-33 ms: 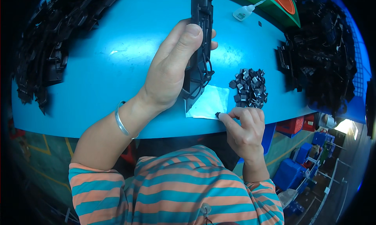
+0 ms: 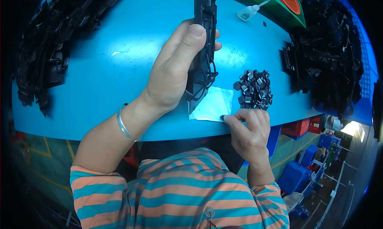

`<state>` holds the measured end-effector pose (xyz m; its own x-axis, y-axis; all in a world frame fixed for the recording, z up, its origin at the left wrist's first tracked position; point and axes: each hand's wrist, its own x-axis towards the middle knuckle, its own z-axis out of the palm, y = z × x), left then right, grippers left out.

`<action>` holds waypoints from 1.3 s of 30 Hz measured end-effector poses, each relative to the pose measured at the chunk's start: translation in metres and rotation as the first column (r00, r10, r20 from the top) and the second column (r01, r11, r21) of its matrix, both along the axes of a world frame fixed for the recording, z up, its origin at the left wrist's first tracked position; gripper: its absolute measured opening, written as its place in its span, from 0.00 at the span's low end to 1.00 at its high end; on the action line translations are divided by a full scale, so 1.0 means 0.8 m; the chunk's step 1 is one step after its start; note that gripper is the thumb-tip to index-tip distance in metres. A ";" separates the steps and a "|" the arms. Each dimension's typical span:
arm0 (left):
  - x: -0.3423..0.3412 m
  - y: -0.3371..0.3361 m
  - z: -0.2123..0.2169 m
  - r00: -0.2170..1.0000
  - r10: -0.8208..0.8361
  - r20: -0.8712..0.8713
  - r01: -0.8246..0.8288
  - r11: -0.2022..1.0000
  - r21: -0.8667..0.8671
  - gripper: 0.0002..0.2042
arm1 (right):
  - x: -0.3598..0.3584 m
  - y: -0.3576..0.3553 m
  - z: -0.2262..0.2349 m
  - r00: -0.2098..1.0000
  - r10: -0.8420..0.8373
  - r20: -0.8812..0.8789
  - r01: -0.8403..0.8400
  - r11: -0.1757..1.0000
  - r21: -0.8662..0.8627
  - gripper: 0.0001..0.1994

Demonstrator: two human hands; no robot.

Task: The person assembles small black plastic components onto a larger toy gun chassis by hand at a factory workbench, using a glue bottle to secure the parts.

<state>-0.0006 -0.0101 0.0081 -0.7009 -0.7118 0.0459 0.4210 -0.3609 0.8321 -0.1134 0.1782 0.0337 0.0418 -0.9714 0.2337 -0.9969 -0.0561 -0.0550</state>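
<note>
My left hand (image 2: 175,63) is wrapped round a long black plastic part (image 2: 205,41), thumb on its near face and fingertips showing behind. Thin black cable-like loops hang near the part's lower end, which lies over a white sheet (image 2: 217,105). At the sheet's lower right corner, my right hand (image 2: 250,129) pinches a small black block (image 2: 222,117) between thumb and forefinger. Just beyond that hand lies a pile of small black blocks (image 2: 255,87), some with pale faces. The part's upper end runs out of the picture.
Black plastic parts are heaped at the table's left (image 2: 44,49) and right (image 2: 327,49). A white squeeze bottle (image 2: 248,13) with a thin nozzle lies at the far right beside a green and orange container (image 2: 275,3). The blue table's (image 2: 103,85) near edge runs close to my body.
The small block between my right fingertips has tilted slightly. My left hand and the long part stay where they were.
</note>
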 end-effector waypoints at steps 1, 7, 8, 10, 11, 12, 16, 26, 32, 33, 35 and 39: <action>0.000 -0.001 -0.001 1.000 -0.001 -0.001 0.001 1.000 0.001 0.27 | 0.001 0.001 0.000 0.995 -0.055 0.082 0.057 0.998 -0.019 0.11; -0.002 0.001 0.002 1.000 0.003 -0.001 -0.003 1.000 0.007 0.26 | 0.008 -0.001 -0.013 0.923 -0.183 0.339 0.218 0.974 -0.067 0.07; -0.002 0.000 0.001 1.000 0.004 -0.002 -0.004 1.000 0.002 0.26 | 0.009 -0.002 -0.017 0.934 -0.167 0.316 0.198 0.978 -0.070 0.07; -0.002 -0.001 0.000 1.000 0.006 -0.002 -0.006 1.000 -0.004 0.26 | 0.013 -0.003 -0.011 0.931 -0.202 0.303 0.226 0.973 -0.046 0.05; -0.002 -0.001 -0.001 1.000 0.000 0.001 0.000 1.000 -0.004 0.26 | 0.013 -0.003 -0.009 0.935 -0.208 0.287 0.230 0.972 -0.045 0.05; -0.002 -0.001 -0.001 1.000 -0.006 0.004 0.006 1.000 -0.005 0.26 | 0.012 -0.003 -0.007 0.939 -0.214 0.270 0.234 0.971 -0.044 0.05; -0.002 0.002 0.001 1.000 -0.012 0.002 0.012 1.000 0.003 0.26 | 0.011 -0.007 -0.012 0.949 -0.173 0.262 0.197 0.978 -0.069 0.06; -0.001 0.001 0.003 0.999 -0.026 0.018 0.026 1.000 -0.008 0.25 | 0.004 -0.025 0.016 1.000 -0.021 0.006 0.020 0.992 0.124 0.06; -0.001 0.001 0.005 0.997 -0.075 -0.001 0.075 0.991 0.114 0.23 | -0.014 -0.015 0.022 0.633 -0.273 0.724 0.312 0.946 0.084 0.03; -0.001 0.002 0.005 0.996 -0.093 0.001 0.092 0.983 0.158 0.23 | -0.017 -0.013 0.019 0.404 -0.270 0.874 0.337 0.932 0.132 0.02; -0.002 0.002 0.004 0.992 -0.125 0.016 0.119 0.973 0.197 0.26 | -0.025 -0.007 0.003 -0.075 -0.175 0.982 0.327 0.926 0.191 0.01; 0.002 0.001 0.002 0.988 -0.149 0.052 0.138 0.976 0.168 0.30 | -0.032 0.001 -0.011 -0.645 -0.091 0.758 0.138 0.963 0.233 0.05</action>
<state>0.0011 -0.0091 0.0097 -0.7940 -0.5978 -0.1109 0.3030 -0.5473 0.7802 -0.1388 0.1788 0.0248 -0.3370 -0.8791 -0.3371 0.6769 0.0226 -0.7357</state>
